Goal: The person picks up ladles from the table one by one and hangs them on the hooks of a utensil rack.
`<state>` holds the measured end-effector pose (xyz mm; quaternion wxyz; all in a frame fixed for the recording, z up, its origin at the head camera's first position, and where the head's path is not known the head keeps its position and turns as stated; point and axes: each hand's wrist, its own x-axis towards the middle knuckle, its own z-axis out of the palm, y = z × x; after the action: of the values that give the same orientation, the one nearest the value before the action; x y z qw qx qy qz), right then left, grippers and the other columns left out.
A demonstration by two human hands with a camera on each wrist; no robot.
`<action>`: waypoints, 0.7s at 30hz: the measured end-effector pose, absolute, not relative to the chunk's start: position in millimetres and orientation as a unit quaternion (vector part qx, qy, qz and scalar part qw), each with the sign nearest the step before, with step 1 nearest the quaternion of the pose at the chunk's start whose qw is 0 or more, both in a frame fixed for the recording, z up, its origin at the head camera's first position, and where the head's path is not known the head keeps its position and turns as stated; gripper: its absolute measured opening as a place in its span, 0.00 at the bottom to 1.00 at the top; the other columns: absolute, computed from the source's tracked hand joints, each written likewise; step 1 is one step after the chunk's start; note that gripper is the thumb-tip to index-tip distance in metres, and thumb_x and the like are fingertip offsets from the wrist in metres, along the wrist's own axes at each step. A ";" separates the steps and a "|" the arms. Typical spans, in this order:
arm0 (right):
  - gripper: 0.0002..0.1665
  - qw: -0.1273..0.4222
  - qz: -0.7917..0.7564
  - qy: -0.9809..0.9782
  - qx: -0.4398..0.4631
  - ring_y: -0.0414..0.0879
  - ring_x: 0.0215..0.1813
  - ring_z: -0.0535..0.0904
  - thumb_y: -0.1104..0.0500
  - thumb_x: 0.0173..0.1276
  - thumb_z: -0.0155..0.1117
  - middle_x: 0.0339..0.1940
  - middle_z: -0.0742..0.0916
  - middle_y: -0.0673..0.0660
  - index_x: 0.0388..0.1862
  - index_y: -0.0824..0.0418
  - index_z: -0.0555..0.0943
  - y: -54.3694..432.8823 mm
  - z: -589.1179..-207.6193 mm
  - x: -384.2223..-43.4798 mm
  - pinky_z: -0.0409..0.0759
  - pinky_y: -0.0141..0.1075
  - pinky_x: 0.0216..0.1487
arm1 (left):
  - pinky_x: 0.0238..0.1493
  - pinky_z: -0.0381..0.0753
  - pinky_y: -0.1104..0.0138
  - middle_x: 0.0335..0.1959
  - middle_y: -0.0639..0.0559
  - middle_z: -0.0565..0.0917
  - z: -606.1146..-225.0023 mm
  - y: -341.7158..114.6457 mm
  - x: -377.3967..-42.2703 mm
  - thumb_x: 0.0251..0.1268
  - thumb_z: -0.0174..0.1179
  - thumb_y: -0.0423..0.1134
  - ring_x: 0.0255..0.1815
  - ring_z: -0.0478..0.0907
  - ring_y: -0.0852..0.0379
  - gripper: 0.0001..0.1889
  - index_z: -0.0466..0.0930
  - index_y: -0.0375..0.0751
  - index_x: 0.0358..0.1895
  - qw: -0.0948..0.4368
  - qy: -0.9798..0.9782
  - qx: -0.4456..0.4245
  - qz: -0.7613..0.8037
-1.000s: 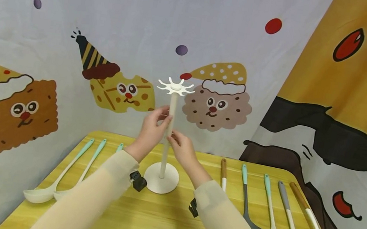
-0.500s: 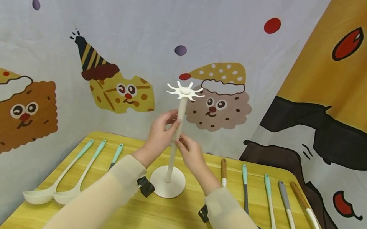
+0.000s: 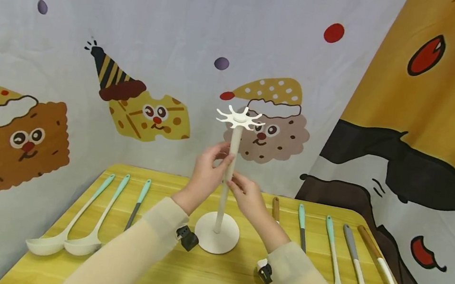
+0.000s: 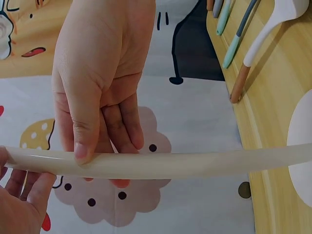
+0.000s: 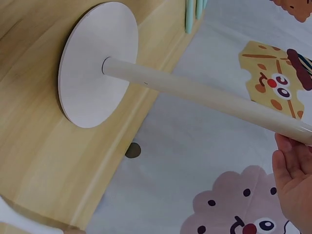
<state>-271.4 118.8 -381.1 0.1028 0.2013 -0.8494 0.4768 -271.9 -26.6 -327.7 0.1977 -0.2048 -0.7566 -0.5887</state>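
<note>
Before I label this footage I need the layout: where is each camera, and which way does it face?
Head: on the person's head, facing forward and down at the white stand; left hand, right hand and sleeves show.
Left wrist: on that wrist, facing the pole and curtain behind, picture sideways; right hand, and left hand at the edge.
Right wrist: on that wrist, facing the base, table and curtain, also sideways; only the right hand shows.
Both wrist views share the pole, base and pink cookie print.

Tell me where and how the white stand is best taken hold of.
Probably by the middle of its pole, from left and right: it rises slim and rounded between the wide base and the pronged top, both likely awkward to hold.
</note>
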 end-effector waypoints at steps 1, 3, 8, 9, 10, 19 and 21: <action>0.21 0.102 0.475 -0.850 0.203 0.50 0.55 0.81 0.55 0.72 0.55 0.51 0.86 0.55 0.62 0.53 0.76 120.1 -380.9 -270.4 0.79 0.45 0.56 | 0.49 0.82 0.61 0.47 0.46 0.80 -327.4 -25.9 -270.6 0.69 0.55 0.39 0.51 0.78 0.50 0.16 0.76 0.44 0.57 0.198 -0.756 -0.205 -0.589; 0.21 0.103 0.472 -0.851 0.206 0.50 0.56 0.81 0.55 0.72 0.55 0.52 0.85 0.56 0.62 0.54 0.76 122.7 -380.7 -268.5 0.78 0.46 0.56 | 0.48 0.82 0.61 0.47 0.47 0.80 -326.9 -24.7 -268.3 0.69 0.55 0.39 0.51 0.78 0.50 0.15 0.76 0.44 0.57 0.200 -0.756 -0.208 -0.587; 0.21 0.111 0.472 -0.849 0.211 0.50 0.56 0.80 0.56 0.71 0.56 0.52 0.85 0.57 0.62 0.56 0.76 128.4 -382.2 -264.8 0.78 0.46 0.56 | 0.47 0.82 0.60 0.47 0.46 0.80 -325.2 -20.8 -262.9 0.69 0.55 0.39 0.52 0.79 0.50 0.15 0.77 0.44 0.56 0.197 -0.754 -0.220 -0.587; 0.21 0.111 0.473 -0.848 0.211 0.50 0.56 0.80 0.56 0.71 0.56 0.52 0.85 0.57 0.62 0.56 0.76 129.1 -382.9 -264.3 0.78 0.46 0.56 | 0.47 0.82 0.59 0.47 0.46 0.80 -325.4 -20.0 -262.4 0.69 0.55 0.39 0.52 0.79 0.50 0.15 0.77 0.44 0.56 0.197 -0.752 -0.223 -0.588; 0.21 0.111 0.472 -0.849 0.210 0.50 0.56 0.80 0.56 0.71 0.56 0.52 0.85 0.57 0.62 0.56 0.76 129.7 -383.5 -264.0 0.78 0.46 0.56 | 0.48 0.82 0.58 0.47 0.45 0.80 -323.2 -19.4 -259.1 0.68 0.55 0.38 0.52 0.79 0.49 0.15 0.77 0.43 0.56 0.195 -0.751 -0.222 -0.590; 0.21 0.112 0.469 -0.851 0.207 0.51 0.56 0.80 0.56 0.71 0.56 0.52 0.85 0.57 0.62 0.55 0.76 133.0 -381.3 -261.3 0.79 0.46 0.55 | 0.50 0.80 0.53 0.49 0.41 0.80 -316.1 -17.1 -252.2 0.69 0.54 0.36 0.53 0.78 0.46 0.17 0.75 0.40 0.60 0.182 -0.755 -0.225 -0.588; 0.21 0.111 0.468 -0.852 0.207 0.50 0.55 0.81 0.56 0.71 0.56 0.52 0.85 0.57 0.62 0.55 0.76 133.5 -381.6 -261.2 0.79 0.46 0.55 | 0.50 0.80 0.54 0.49 0.42 0.80 -322.9 -17.0 -258.8 0.69 0.55 0.38 0.53 0.78 0.47 0.18 0.74 0.43 0.60 0.182 -0.755 -0.228 -0.588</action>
<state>-261.2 133.5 -381.6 0.1109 0.2075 -0.8516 0.4685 -258.8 -17.0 -322.9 0.1823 -0.2275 -0.7547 -0.5877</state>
